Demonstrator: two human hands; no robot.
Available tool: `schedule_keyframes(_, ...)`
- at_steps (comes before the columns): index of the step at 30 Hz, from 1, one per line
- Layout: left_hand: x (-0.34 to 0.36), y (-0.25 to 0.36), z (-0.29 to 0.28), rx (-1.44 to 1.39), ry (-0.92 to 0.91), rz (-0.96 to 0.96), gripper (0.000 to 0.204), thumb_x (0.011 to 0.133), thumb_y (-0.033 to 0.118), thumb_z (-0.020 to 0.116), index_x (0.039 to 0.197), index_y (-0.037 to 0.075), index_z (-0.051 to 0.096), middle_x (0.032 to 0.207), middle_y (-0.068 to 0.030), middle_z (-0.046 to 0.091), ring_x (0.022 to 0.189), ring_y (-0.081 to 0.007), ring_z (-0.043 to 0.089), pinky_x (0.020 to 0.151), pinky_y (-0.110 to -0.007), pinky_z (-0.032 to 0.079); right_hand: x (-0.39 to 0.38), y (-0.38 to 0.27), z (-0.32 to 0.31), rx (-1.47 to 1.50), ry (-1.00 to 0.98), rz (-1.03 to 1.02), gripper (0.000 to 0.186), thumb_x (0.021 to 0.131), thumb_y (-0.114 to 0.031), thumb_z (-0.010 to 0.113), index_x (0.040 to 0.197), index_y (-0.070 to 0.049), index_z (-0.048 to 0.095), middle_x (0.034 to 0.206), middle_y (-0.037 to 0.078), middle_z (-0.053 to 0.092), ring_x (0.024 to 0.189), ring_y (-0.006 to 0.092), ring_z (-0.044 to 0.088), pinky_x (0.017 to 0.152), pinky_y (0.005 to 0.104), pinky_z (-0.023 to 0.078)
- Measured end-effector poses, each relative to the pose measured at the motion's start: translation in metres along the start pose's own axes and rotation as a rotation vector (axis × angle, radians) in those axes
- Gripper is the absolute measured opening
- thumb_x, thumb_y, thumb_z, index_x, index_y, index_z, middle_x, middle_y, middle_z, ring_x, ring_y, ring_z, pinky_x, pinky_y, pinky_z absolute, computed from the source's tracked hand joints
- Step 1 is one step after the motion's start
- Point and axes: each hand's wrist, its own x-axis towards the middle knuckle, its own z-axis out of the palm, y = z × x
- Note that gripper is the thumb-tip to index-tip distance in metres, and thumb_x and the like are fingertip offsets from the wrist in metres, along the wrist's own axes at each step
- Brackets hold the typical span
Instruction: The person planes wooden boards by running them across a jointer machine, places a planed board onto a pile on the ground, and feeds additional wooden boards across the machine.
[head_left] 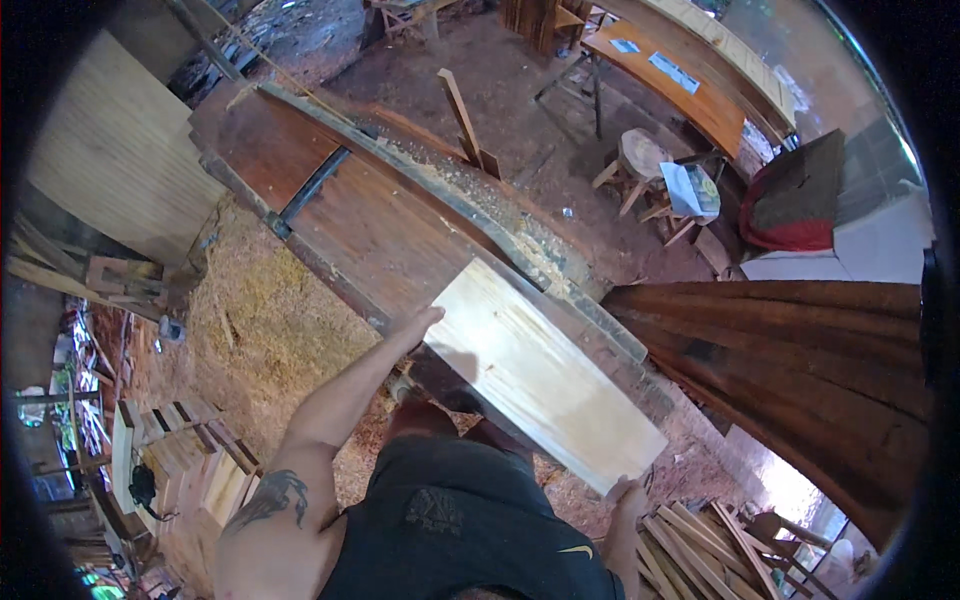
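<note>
Pale board held at both ends over the table.
The left hand [428, 318] grips the near-left corner of the board [545, 375]; the right hand [630, 490] grips the opposite end. The board lies diagonally across the right-hand part of the long brown table [400, 230]; whether it touches the surface cannot be determined. A dark slot [312, 186] crosses the table farther left. Sawdust [275, 290] is heaped beside the table.

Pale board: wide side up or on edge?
Wide side up: the pale board shows its broad face between left hand and right hand.
</note>
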Motion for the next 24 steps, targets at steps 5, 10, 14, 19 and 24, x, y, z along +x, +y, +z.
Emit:
schedule_keyframes(5, 0.033, 0.011, 0.047, 0.727, 0.654, 0.397, 0.077, 0.087, 0.040, 0.068, 0.152, 0.005, 0.044, 0.155, -0.0282, 0.041, 0.144, -0.0437, 0.037, 0.120, -0.053, 0.028, 0.025, -0.037, 0.047, -0.050, -0.244, -0.026, 0.019, 0.082, -0.006, 0.060, 0.066, -0.012, 0.051, 0.062, 0.002, 0.050, 0.051, 0.0184, 0.051, 0.046, 0.0319, 0.040)
schedule_keyframes(10, 0.033, 0.037, 0.138, 0.755, 0.272, 0.213, 0.084, 0.090, 0.057, 0.062, 0.158, 0.015, 0.037, 0.164, -0.0311, 0.018, 0.149, -0.0555, 0.014, 0.118, -0.072, 0.009, 0.073, -0.027, 0.094, -0.548, -0.148, -0.079, 0.005, 0.079, -0.004, 0.056, 0.075, -0.003, 0.058, 0.065, 0.005, 0.051, 0.051, 0.0183, 0.051, 0.050, 0.0331, 0.045)
schedule_keyframes(14, 0.036, 0.046, 0.162, 0.902, 0.575, 0.255, 0.087, 0.090, 0.062, 0.059, 0.159, 0.015, 0.033, 0.164, -0.0348, 0.008, 0.151, -0.0562, 0.002, 0.115, -0.076, 0.001, 0.079, 0.006, 0.105, -0.077, -0.335, 0.171, 0.012, 0.078, 0.000, 0.056, 0.089, 0.001, 0.060, 0.073, 0.006, 0.056, 0.056, 0.0171, 0.056, 0.050, 0.0328, 0.045)
schedule_keyframes(19, 0.041, 0.048, 0.151, 0.819, 0.522, 0.243, 0.089, 0.091, 0.063, 0.057, 0.161, 0.015, 0.031, 0.163, -0.0377, 0.002, 0.150, -0.0576, -0.006, 0.112, -0.079, -0.003, 0.067, -0.013, 0.113, -0.363, -0.590, 0.492, 0.013, 0.080, -0.002, 0.057, 0.093, -0.003, 0.054, 0.068, 0.002, 0.050, 0.053, 0.0120, 0.046, 0.044, 0.0283, 0.037)
schedule_keyframes(24, 0.052, 0.052, 0.124, 0.838, 0.491, 0.190, 0.090, 0.092, 0.066, 0.055, 0.161, 0.016, 0.028, 0.164, -0.0359, 0.003, 0.151, -0.0558, -0.006, 0.114, -0.078, 0.002, 0.043, -0.026, 0.150, -0.318, -0.561, 0.296, 0.024, 0.088, -0.019, 0.052, 0.065, -0.013, 0.050, 0.051, 0.000, 0.042, 0.036, 0.0139, 0.034, 0.033, 0.0307, 0.029)
